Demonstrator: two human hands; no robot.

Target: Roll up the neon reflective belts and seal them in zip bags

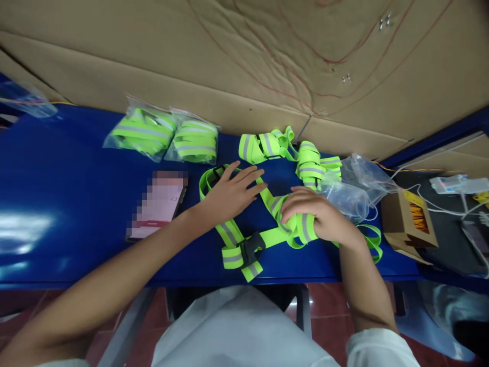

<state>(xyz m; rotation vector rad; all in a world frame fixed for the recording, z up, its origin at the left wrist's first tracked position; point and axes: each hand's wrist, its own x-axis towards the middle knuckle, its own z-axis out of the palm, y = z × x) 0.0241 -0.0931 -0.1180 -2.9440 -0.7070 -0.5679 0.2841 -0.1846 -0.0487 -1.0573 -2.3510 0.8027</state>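
A neon yellow-green reflective strap (229,232) with a grey stripe lies in loops on the blue table in front of me. Its black buckle (252,248) rests near the front edge. My left hand (235,191) is spread flat over the strap's upper loop, fingers apart. My right hand (311,209) is curled round a bunched part of the same strap, its fingertips partly hidden in the folds. Behind the hands, one rolled reflective strap (267,146) and another rolled strap (310,165) sit near the cardboard wall.
Two clear bags of folded straps (143,133) lie at the back left. A phone (160,204) is left of my left hand. Empty plastic bags (353,191), a small open cardboard box (408,224) and white cables stand on the right. Cardboard (171,66) backs the table (57,204).
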